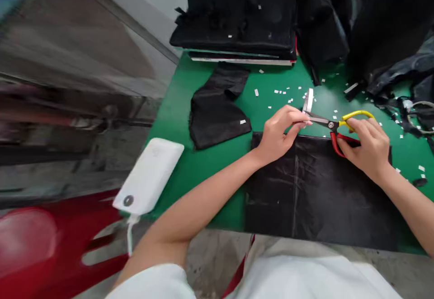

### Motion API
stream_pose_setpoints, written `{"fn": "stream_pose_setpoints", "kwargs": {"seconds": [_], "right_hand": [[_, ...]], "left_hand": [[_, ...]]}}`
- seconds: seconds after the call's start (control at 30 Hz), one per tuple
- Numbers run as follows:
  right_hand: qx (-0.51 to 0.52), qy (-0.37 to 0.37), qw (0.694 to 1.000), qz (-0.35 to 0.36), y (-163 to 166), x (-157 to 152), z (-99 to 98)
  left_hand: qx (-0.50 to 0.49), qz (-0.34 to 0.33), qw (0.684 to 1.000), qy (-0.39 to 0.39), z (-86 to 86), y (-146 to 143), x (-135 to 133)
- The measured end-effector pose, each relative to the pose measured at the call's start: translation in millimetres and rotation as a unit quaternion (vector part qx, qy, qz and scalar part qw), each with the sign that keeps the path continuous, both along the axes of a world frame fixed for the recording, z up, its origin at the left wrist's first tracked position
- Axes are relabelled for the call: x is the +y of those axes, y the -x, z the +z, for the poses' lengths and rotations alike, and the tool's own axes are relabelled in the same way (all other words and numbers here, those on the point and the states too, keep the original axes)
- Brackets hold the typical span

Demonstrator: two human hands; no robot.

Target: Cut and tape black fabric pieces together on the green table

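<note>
My right hand (368, 150) is closed round the handles of a pair of scissors (331, 125), one handle yellow and one red. The blades point left and stand partly open towards the fingertips of my left hand (276, 134). Those fingertips pinch a narrow white strip (308, 100) that curls up beside the blades. Under both hands a black sheet of material (325, 190) lies flat at the table's front edge, with a crease down it. Small white cut pieces (256, 92) are scattered beyond the sheet.
On the green table (210, 168) lie a folded black cloth piece (217, 109) and a white device with a cable (149, 175) at the left corner. A black stack (237, 19) and heaped black material (389, 28) fill the back. A red chair (30, 245) stands left.
</note>
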State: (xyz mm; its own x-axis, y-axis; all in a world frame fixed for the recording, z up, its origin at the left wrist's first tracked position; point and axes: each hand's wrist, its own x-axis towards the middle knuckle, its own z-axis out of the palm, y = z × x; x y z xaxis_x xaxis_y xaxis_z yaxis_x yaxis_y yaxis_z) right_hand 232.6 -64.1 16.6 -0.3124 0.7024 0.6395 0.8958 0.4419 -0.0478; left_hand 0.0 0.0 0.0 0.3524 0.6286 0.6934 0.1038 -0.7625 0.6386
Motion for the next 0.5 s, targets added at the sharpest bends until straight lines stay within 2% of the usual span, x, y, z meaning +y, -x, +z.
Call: {"fn": "stream_pose_setpoints", "kwargs": {"seconds": [0.5], "right_hand": [[0.011, 0.036, 0.999, 0.003, -0.9, -2.1, 0.8]], "left_hand": [[0.022, 0.019, 0.999, 0.014, 4.2, 2.3, -2.2]]}}
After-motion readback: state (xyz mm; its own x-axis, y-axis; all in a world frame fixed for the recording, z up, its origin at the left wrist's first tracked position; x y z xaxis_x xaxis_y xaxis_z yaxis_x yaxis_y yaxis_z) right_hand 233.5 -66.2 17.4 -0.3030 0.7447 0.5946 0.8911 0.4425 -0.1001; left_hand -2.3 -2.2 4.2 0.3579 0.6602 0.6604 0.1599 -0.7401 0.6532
